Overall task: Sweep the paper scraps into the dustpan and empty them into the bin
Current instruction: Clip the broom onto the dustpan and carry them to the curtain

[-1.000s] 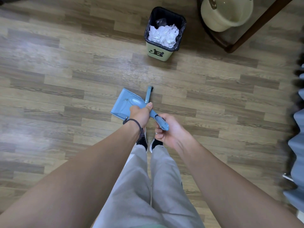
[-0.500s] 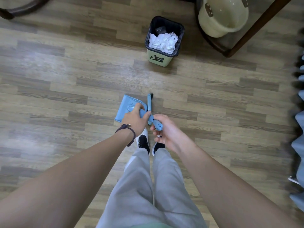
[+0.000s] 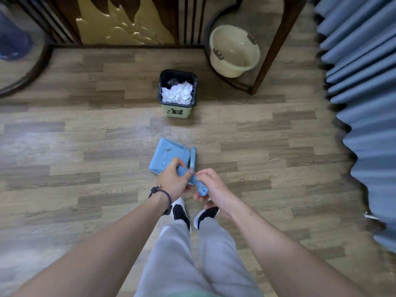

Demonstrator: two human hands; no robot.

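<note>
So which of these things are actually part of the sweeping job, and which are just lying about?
Part of the job:
dustpan, left hand
brush, right hand
bin, paper scraps inside

Just there:
cream basin
blue curtain

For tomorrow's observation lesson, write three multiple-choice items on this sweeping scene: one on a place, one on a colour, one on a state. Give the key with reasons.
1. Where does the bin stand relative to the dustpan?
A. Beyond it, farther from the person
B. Behind the person's feet
C. Inside the basin

2. What colour are the dustpan and brush?
A. Red
B. Light blue
C. Black

3. What is the state of the bin?
A. Tipped over
B. Empty
C. Upright, holding white paper

Key:
1 A, the bin sits on the floor above the dustpan in the view, away from the feet.
2 B, both are light blue, held in the left hand and right hand.
3 C, the paper fills its open top.
</note>
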